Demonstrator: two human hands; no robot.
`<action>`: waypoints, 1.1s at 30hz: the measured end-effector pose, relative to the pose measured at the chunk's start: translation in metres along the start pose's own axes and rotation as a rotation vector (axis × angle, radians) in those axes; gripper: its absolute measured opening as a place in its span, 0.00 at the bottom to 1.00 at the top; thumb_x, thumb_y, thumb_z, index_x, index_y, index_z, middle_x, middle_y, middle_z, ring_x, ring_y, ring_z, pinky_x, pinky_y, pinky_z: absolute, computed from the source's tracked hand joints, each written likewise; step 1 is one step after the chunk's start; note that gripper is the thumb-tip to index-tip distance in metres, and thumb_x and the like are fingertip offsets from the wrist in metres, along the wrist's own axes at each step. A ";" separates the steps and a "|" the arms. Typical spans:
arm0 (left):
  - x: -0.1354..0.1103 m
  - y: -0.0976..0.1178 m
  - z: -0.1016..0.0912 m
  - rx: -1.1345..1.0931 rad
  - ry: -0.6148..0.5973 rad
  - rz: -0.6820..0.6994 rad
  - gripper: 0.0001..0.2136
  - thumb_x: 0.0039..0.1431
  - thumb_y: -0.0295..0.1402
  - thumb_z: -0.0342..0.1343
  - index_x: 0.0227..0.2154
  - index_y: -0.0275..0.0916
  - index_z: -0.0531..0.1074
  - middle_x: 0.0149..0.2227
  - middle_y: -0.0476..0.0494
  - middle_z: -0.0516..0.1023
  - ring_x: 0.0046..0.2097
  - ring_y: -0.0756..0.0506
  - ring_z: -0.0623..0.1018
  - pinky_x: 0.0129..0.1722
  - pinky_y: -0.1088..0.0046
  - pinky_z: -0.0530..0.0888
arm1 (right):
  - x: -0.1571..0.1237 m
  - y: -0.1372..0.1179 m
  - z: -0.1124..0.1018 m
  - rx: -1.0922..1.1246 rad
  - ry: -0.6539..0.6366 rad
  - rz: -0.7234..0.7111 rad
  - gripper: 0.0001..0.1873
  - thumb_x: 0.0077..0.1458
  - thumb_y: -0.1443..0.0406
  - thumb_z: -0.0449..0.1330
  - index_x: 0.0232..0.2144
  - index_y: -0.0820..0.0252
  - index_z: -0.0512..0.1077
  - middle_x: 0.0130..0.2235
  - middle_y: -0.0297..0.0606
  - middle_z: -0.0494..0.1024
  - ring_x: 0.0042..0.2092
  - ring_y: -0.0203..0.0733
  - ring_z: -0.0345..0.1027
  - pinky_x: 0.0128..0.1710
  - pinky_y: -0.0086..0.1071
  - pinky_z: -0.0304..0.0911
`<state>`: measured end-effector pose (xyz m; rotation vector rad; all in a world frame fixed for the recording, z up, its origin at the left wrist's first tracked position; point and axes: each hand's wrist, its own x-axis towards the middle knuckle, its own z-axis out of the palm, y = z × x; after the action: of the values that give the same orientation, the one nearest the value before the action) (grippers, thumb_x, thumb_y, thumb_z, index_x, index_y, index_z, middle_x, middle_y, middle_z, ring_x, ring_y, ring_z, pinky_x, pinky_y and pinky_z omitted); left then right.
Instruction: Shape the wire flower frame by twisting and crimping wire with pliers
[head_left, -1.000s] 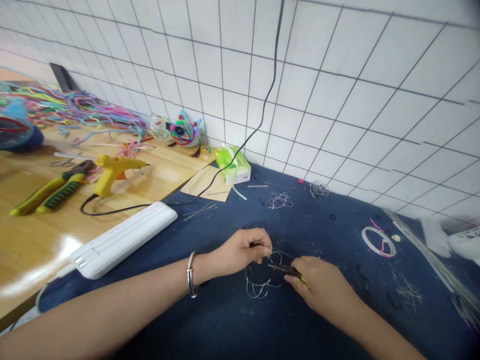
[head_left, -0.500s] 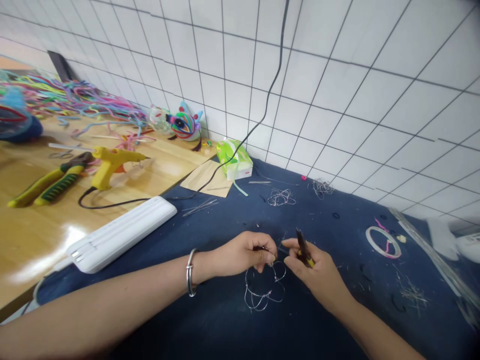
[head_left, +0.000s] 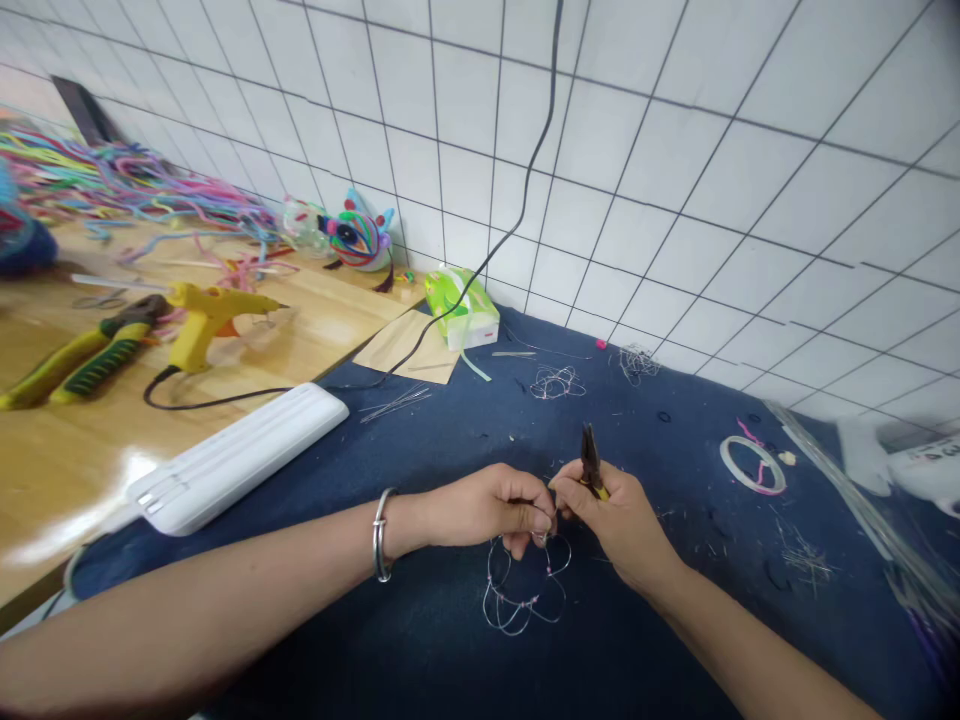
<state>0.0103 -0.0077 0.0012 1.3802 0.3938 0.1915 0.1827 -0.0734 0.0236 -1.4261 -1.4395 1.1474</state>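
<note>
The wire ring [head_left: 533, 602], looped along its edge and dotted with small pink beads, extended from the left fingertips toward the person's body; contact with the dark blue tabletop [head_left: 420, 640] could not be confirmed from my position. The left hand [head_left: 499, 508] was the nearer one: its thumb and fingers were pinched together on the far edge of the ring. The right hand [head_left: 630, 525] was positioned just beside that pinch, thumb and forefinger drawn together; whether a wire end lay between them could not be determined. The same hand clasped the pliers [head_left: 592, 465], handles mostly concealed, with the long axis of the nose directed toward the tiled wall [head_left: 637, 150] and away from the ring. Relative to the right fingertips, the ring lay leftward and nearer the body. A wire bundle [head_left: 559, 382] rested beyond both hands, well apart.
</note>
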 end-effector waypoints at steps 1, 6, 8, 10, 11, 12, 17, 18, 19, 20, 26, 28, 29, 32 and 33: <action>0.000 -0.001 0.000 0.003 -0.003 0.002 0.09 0.55 0.36 0.53 0.30 0.34 0.70 0.27 0.49 0.71 0.24 0.55 0.71 0.26 0.79 0.68 | 0.000 0.001 0.000 0.007 0.008 0.009 0.11 0.53 0.58 0.56 0.28 0.60 0.68 0.25 0.30 0.68 0.28 0.32 0.62 0.31 0.27 0.60; 0.001 -0.001 -0.001 0.043 0.023 -0.015 0.09 0.54 0.36 0.54 0.30 0.34 0.70 0.26 0.50 0.70 0.24 0.55 0.69 0.26 0.79 0.67 | 0.002 0.005 0.002 0.021 0.035 0.041 0.11 0.52 0.58 0.56 0.28 0.60 0.68 0.25 0.30 0.68 0.28 0.32 0.62 0.30 0.27 0.60; 0.001 -0.001 -0.001 0.062 0.021 -0.013 0.09 0.54 0.36 0.54 0.30 0.34 0.70 0.26 0.50 0.69 0.23 0.55 0.68 0.25 0.79 0.66 | 0.002 0.006 0.002 0.016 0.038 0.043 0.11 0.52 0.58 0.56 0.28 0.60 0.69 0.25 0.30 0.68 0.28 0.32 0.62 0.30 0.27 0.60; 0.000 -0.001 0.000 0.090 0.014 -0.003 0.08 0.55 0.35 0.53 0.30 0.34 0.70 0.26 0.50 0.68 0.23 0.56 0.67 0.24 0.80 0.65 | 0.001 0.006 0.002 0.005 0.029 0.039 0.11 0.53 0.58 0.56 0.28 0.60 0.69 0.25 0.30 0.68 0.28 0.32 0.62 0.30 0.27 0.60; 0.000 -0.001 0.000 0.106 0.012 0.005 0.08 0.55 0.35 0.52 0.30 0.34 0.69 0.26 0.51 0.68 0.22 0.56 0.66 0.23 0.80 0.64 | 0.001 0.005 0.002 -0.005 0.022 0.033 0.11 0.53 0.57 0.55 0.28 0.59 0.69 0.25 0.30 0.68 0.28 0.33 0.62 0.30 0.27 0.60; 0.000 -0.001 0.000 0.121 0.011 0.012 0.08 0.56 0.34 0.52 0.30 0.34 0.69 0.26 0.51 0.67 0.22 0.56 0.65 0.23 0.80 0.64 | 0.001 0.004 0.002 -0.021 0.019 0.023 0.11 0.53 0.57 0.55 0.28 0.59 0.68 0.26 0.30 0.68 0.28 0.33 0.61 0.31 0.27 0.59; -0.003 0.001 -0.002 0.142 0.032 0.040 0.07 0.56 0.33 0.50 0.30 0.35 0.67 0.25 0.52 0.66 0.21 0.57 0.63 0.21 0.81 0.61 | -0.005 0.000 -0.004 -0.201 0.002 -0.016 0.10 0.53 0.57 0.54 0.32 0.58 0.69 0.30 0.31 0.70 0.32 0.34 0.62 0.34 0.28 0.58; -0.004 0.002 -0.003 0.141 0.044 0.047 0.06 0.56 0.33 0.50 0.30 0.35 0.67 0.25 0.52 0.66 0.21 0.57 0.62 0.21 0.81 0.61 | -0.007 0.001 -0.006 -0.239 -0.003 -0.004 0.11 0.53 0.57 0.55 0.33 0.58 0.69 0.30 0.31 0.70 0.33 0.34 0.63 0.34 0.28 0.58; -0.004 0.003 -0.003 0.140 0.057 0.055 0.06 0.57 0.33 0.50 0.30 0.35 0.66 0.25 0.52 0.66 0.21 0.57 0.62 0.21 0.81 0.60 | -0.009 0.003 -0.008 -0.267 -0.006 0.017 0.11 0.53 0.57 0.55 0.33 0.58 0.69 0.30 0.31 0.70 0.32 0.34 0.63 0.34 0.28 0.58; -0.005 0.003 -0.004 0.137 0.067 0.065 0.06 0.57 0.33 0.50 0.31 0.35 0.66 0.25 0.52 0.66 0.21 0.57 0.62 0.21 0.81 0.60 | -0.011 0.004 -0.010 -0.281 -0.011 0.043 0.12 0.53 0.56 0.54 0.34 0.58 0.69 0.30 0.32 0.71 0.32 0.35 0.63 0.34 0.28 0.58; -0.005 0.002 -0.007 0.083 0.076 0.114 0.07 0.57 0.34 0.50 0.30 0.35 0.65 0.26 0.51 0.66 0.22 0.57 0.63 0.22 0.80 0.62 | -0.018 0.006 -0.012 -0.179 -0.155 0.136 0.14 0.53 0.55 0.54 0.36 0.59 0.69 0.31 0.33 0.70 0.32 0.35 0.62 0.33 0.28 0.58; -0.004 0.000 -0.007 0.067 0.072 0.113 0.07 0.57 0.34 0.50 0.30 0.35 0.65 0.26 0.51 0.66 0.23 0.56 0.64 0.24 0.80 0.63 | -0.019 0.003 -0.008 -0.194 -0.182 0.135 0.11 0.52 0.57 0.55 0.33 0.59 0.69 0.28 0.31 0.67 0.29 0.33 0.59 0.30 0.26 0.56; -0.004 0.000 -0.007 0.062 0.071 0.111 0.07 0.57 0.34 0.50 0.30 0.35 0.65 0.26 0.51 0.66 0.24 0.56 0.65 0.25 0.80 0.64 | -0.019 0.001 -0.006 -0.205 -0.185 0.134 0.10 0.52 0.58 0.56 0.31 0.59 0.69 0.26 0.30 0.65 0.28 0.32 0.57 0.29 0.25 0.55; -0.003 0.001 -0.006 0.055 0.068 0.109 0.06 0.56 0.32 0.51 0.30 0.34 0.65 0.27 0.50 0.66 0.27 0.54 0.67 0.28 0.78 0.66 | -0.019 0.001 -0.001 -0.213 -0.173 0.133 0.09 0.52 0.60 0.55 0.26 0.60 0.66 0.24 0.28 0.60 0.26 0.31 0.53 0.27 0.25 0.52; -0.003 0.002 -0.005 0.055 0.066 0.113 0.05 0.56 0.31 0.51 0.30 0.34 0.65 0.28 0.50 0.66 0.28 0.54 0.68 0.29 0.78 0.67 | -0.019 0.002 -0.001 -0.208 -0.170 0.131 0.09 0.53 0.60 0.55 0.26 0.60 0.66 0.24 0.28 0.60 0.26 0.31 0.53 0.27 0.25 0.52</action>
<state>0.0056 -0.0036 0.0024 1.4541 0.3781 0.3217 0.1851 -0.0928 0.0233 -1.6180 -1.6438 1.2551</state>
